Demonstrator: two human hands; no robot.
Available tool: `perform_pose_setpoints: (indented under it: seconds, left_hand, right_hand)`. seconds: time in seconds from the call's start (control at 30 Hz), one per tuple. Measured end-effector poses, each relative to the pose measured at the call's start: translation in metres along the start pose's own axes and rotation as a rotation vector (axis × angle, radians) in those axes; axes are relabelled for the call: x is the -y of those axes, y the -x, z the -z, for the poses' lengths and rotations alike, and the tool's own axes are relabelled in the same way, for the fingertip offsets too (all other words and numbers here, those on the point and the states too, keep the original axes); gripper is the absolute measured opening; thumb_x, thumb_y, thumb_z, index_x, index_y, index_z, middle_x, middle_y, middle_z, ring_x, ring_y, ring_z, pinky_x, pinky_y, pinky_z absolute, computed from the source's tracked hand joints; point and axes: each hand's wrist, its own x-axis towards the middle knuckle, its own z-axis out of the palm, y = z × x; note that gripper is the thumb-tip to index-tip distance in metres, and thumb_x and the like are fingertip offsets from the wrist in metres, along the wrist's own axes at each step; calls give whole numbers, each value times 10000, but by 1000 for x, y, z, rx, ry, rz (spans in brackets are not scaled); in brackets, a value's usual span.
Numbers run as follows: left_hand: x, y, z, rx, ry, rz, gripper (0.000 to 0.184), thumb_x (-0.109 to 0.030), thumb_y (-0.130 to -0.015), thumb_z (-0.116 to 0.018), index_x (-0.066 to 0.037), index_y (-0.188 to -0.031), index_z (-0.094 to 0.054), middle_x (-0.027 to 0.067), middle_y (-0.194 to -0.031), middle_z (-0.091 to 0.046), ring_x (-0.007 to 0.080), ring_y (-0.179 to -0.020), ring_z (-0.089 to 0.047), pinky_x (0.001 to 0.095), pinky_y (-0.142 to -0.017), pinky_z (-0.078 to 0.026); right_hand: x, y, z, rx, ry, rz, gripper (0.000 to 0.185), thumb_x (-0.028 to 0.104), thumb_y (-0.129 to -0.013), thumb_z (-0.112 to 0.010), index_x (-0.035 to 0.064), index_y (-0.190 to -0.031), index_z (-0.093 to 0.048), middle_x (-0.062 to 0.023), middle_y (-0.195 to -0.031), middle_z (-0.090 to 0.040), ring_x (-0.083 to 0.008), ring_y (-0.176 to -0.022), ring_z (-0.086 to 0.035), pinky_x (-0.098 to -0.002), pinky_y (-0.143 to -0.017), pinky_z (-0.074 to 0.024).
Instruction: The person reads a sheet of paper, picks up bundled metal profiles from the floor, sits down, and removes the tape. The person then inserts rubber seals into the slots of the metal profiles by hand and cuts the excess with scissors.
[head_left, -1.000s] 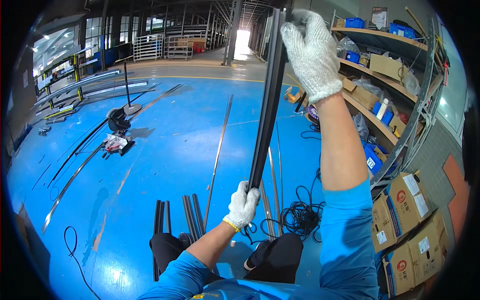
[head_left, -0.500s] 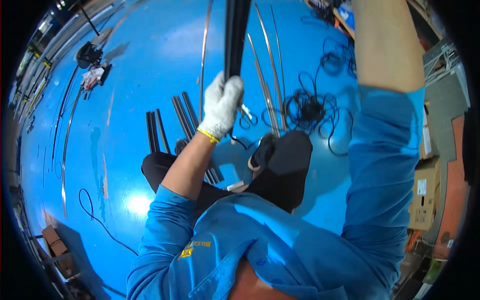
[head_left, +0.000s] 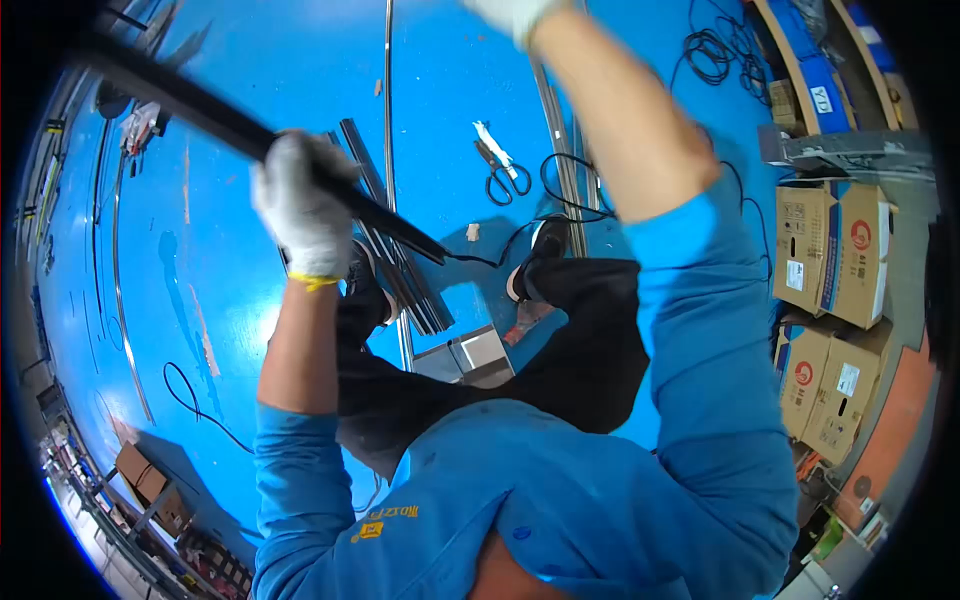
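Note:
My left hand (head_left: 303, 205), in a white knitted glove with a yellow cuff edge, is closed around a long black profile (head_left: 220, 118). The profile slants from the upper left down to a lower end between my feet. My right hand (head_left: 512, 12), also gloved, is cut off by the top edge; its fingers are out of view and it is away from the profile. More dark profiles (head_left: 415, 290) lie on the floor under the held one. Black-handled scissors (head_left: 503, 175) lie beside a white strip (head_left: 490, 143) on the blue floor.
A thin black cable (head_left: 565, 160) runs past my right foot. Long metal strips (head_left: 389, 100) lie on the floor. Cardboard boxes (head_left: 800, 245) and a shelf with blue bins (head_left: 825, 95) stand at the right. A cutting machine (head_left: 140, 128) is at the upper left.
The profile has swung from upright to slanting left, with my left hand moving left along with it. My right hand has come away from it. The view has tilted down.

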Motion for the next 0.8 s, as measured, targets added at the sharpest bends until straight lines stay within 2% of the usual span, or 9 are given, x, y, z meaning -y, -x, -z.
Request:
perform_pose_setpoints:
  seconds: [0.13, 0.17, 0.2, 0.27, 0.37, 0.5, 0.63, 0.73, 0.8]
  left_hand:
    - [11, -56, 80, -242, 70, 84, 218, -304, -1010, -624, -103, -936, -583, 33, -744, -520, 200, -675, -517, 395, -678, -467]
    - [15, -63, 100, -263, 60, 98, 232, -314, -1022, -600, -107, -923, -566, 27, -758, -475, 199, -708, -481, 395, -723, -446]
    - [22, -68, 110, -286, 51, 120, 232, -314, -1022, -600, -107, -923, -566, 27, -758, -475, 199, -708, -481, 395, -723, -446]
    - [26, -79, 127, -381, 34, 119, 258, -304, -1029, -558, -80, -905, -526, 56, -778, -466, 227, -723, -463, 405, -733, -430]
    - [23, -105, 158, -368, 56, 236, 278, -300, -1038, -525, -60, -900, -504, 78, -795, -471, 245, -733, -469, 412, -736, -431]
    - [33, -117, 195, -450, 103, 320, 321, -331, -1056, -505, -56, -892, -481, 79, -796, -471, 246, -721, -474, 410, -722, -434]
    - [35, -114, 215, -541, 184, 327, 351, -363, -1068, -487, -63, -886, -474, 76, -790, -466, 248, -712, -477, 415, -714, -436]
    - [32, -107, 222, -552, 224, 291, 368, -379, -1074, -469, -67, -879, -469, 79, -789, -465, 251, -714, -480, 421, -713, -437]
    - [31, -107, 219, -537, 222, 241, 387, -395, -1079, -450, -71, -869, -461, 83, -790, -465, 253, -718, -484, 426, -711, -439]
  right_hand:
    - [-192, 106, -185, 195, 114, -415, 410, 355, -969, -627, 1, -1174, -593, -285, -1100, -665, -451, -1052, -648, -520, -896, -518]
    - [-212, 132, -209, 337, 153, -524, 351, 228, -950, -619, 12, -1225, -588, -302, -1130, -667, -476, -1081, -638, -549, -914, -519]
    - [-220, 156, -222, 427, 132, -615, 387, 215, -947, -631, 11, -1269, -565, -294, -1163, -649, -472, -1073, -639, -544, -940, -514]
    - [-256, 190, -263, 571, 88, -717, 428, 203, -944, -643, 10, -1313, -541, -286, -1196, -630, -467, -1065, -641, -539, -965, -508]
    - [-285, 264, -328, 561, 241, -610, 562, 121, -937, -611, 18, -1449, -404, -293, -1239, -604, -476, -1058, -646, -535, -963, -524]
    - [-287, 251, -338, 583, 435, -631, 573, 27, -945, -513, -7, -1502, -382, -276, -1267, -618, -436, -1058, -679, -501, -947, -555]
    - [-285, 235, -331, 581, 445, -717, 550, 51, -946, -521, -8, -1480, -404, -266, -1192, -650, -437, -1026, -684, -502, -934, -556]
    - [-258, 214, -289, 781, 142, -938, 672, 111, -913, -625, 27, -1507, -322, -306, -1103, -646, -447, -1011, -678, -526, -835, -543]
    - [-240, 204, -252, 663, 171, -878, 648, 113, -920, -619, 23, -1501, -346, -292, -1068, -651, -433, -995, -682, -515, -827, -542]
